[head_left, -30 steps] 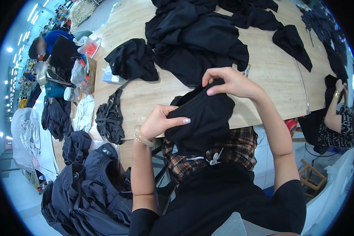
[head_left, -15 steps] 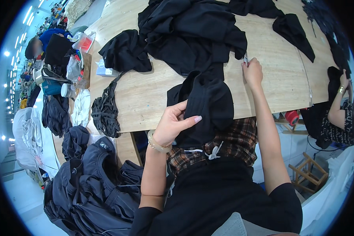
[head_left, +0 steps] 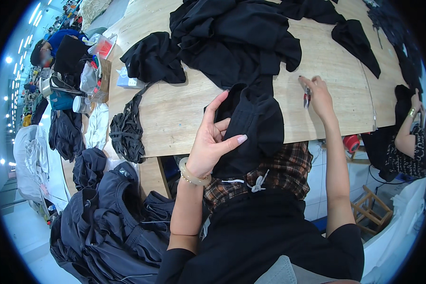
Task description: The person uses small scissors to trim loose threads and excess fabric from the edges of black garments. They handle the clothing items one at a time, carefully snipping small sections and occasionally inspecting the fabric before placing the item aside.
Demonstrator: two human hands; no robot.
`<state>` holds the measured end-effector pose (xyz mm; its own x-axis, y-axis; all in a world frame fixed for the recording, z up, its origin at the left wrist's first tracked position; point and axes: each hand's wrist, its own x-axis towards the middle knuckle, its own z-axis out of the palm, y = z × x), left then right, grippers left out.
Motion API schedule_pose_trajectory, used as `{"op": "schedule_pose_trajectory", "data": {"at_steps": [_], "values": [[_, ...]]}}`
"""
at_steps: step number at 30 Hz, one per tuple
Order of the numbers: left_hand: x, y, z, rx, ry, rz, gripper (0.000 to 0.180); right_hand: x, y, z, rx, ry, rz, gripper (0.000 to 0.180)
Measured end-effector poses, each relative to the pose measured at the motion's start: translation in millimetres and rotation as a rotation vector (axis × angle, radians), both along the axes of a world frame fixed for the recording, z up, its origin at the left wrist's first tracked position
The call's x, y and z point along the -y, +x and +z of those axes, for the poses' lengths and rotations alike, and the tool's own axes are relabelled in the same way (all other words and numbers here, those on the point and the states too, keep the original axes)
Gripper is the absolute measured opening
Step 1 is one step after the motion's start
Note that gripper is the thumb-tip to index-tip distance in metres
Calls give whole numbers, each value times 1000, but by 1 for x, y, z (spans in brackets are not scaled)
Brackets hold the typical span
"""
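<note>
A black knit garment piece (head_left: 255,125) with a folded, ribbed-looking band hangs over the table's front edge, against my lap. My left hand (head_left: 212,137) has hold of its left side, thumb across the front, index finger stretched upward; the other fingertips are partly hidden by cloth. Over the bare wood to the right is my right hand (head_left: 321,97), its fingers bent around small thread snips (head_left: 307,97) with a touch of red. The snips point down toward me. Just beyond both hands, a heap of black garments (head_left: 232,38) spreads across the table and meets the piece I hold.
Dark cloth strips (head_left: 127,130) lie bundled on the left, near a tissue box (head_left: 128,81) and a cardboard box (head_left: 102,80). Dark garments (head_left: 113,222) pile beside me at lower left. Another person's arm (head_left: 408,125) is at the right edge, above a wooden stool (head_left: 371,208).
My right hand has drawn back toward me and rightward, and the snips have swung from pointing away to pointing down. My left index finger has lifted off the cloth and straightened.
</note>
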<state>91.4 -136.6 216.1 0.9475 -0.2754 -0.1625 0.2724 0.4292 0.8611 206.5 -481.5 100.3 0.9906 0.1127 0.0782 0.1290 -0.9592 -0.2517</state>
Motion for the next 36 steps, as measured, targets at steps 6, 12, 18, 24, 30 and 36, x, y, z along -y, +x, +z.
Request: {"op": "schedule_pose_trajectory", "data": {"at_steps": [6,12,18,24,30,36], "values": [[3,1,2,1,21,68,85,24,-10,-22,216,-60,176,38],[7,-2,3,-39,-58,144,78,35,-23,-24,-9,79,-59,20],[13,-6,4,-43,-71,155,76,8,-55,-12,-137,1248,-269,18],[18,-8,3,-61,-54,189,75,-33,-85,33,-352,1680,-193,30],[17,-9,1,-51,-69,175,73,-61,-100,50,-436,1759,-95,26],[20,-9,2,-85,-64,197,71,-87,-113,77,-313,1354,128,31]]}}
